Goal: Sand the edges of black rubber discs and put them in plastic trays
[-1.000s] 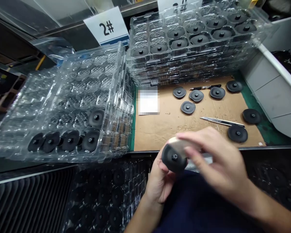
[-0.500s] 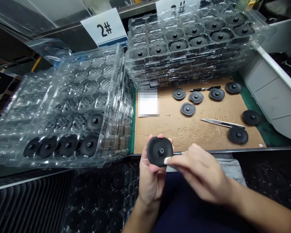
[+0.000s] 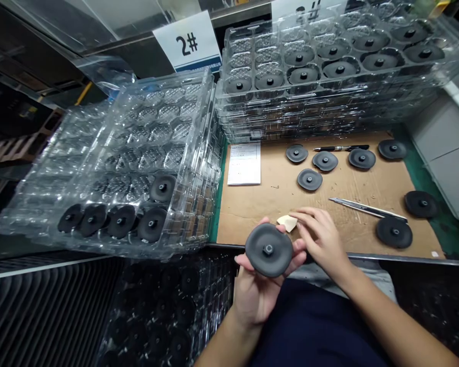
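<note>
Disc: the round black disc [image 3: 268,250] faces up, its middle bump toward the camera.
Left hand [image 3: 254,290]: holds the disc by its edge.
Right hand [image 3: 323,239]: pinches a small pale pad [image 3: 287,223].

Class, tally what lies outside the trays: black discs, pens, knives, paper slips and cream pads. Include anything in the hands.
Black discs: 8 (one in left hand)
Pen: 1
Knife: 1
Paper slip: 1
Cream pad: 1
Total: 12

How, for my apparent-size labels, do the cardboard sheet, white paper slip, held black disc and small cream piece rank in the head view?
1. cardboard sheet
2. black disc and white paper slip: the disc looks slightly bigger, but it is nearer the camera, so unranked
3. small cream piece
</note>
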`<state>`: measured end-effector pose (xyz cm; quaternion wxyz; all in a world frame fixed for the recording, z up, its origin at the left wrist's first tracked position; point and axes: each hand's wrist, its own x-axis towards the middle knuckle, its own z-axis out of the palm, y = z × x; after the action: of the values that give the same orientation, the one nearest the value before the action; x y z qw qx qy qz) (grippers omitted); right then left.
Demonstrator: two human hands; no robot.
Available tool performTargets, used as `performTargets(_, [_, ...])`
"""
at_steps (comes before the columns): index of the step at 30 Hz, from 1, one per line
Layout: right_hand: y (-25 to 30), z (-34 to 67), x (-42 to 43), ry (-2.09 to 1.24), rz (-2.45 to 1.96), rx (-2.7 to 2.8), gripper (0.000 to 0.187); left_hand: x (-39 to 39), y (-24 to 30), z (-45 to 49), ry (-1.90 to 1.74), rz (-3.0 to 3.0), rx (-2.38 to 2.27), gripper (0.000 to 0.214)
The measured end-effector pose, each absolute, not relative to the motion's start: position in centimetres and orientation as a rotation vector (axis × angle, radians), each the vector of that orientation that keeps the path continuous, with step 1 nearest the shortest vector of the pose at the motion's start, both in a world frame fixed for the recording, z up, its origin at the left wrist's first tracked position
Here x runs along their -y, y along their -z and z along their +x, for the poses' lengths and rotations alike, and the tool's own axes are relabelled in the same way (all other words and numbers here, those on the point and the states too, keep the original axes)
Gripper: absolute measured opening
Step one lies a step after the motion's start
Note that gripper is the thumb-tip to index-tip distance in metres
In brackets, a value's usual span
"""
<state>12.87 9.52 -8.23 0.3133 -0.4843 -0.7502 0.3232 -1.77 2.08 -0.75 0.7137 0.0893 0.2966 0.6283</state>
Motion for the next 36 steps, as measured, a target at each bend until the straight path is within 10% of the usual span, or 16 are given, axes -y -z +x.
performTargets(4, [6.7,14.3,-7.2,-0.947,-1.233,2.004,0.026,-2.0,2.6,-2.0,-1.47,0.9,-0.896,0.056])
performTargets(9, [6.5,15.9,-4.2,-0.895,-1.298,1.938,0.037,-2.7,3.7,-2.6,-1.262,1.777,-1.162,0.115])
performTargets(13, [5.5,17.2,-4.2,-0.678,-0.991,2.116,0.058,-2.7,3.2,-2.8,-1.191,1.847,-1.24,0.116])
performTargets(19, [1.7,18.1,-7.0,-0.633,-0.792,2.376,0.041,-1.8,2.3,-2.6,-1.202,1.789,-1.322,0.114])
performTargets(36, [-1.6,17.3,-7.7,-2.331,-0.783,1.355,0.018,-1.3,0.0,-1.6,-0.861,1.308,-1.056,0.091])
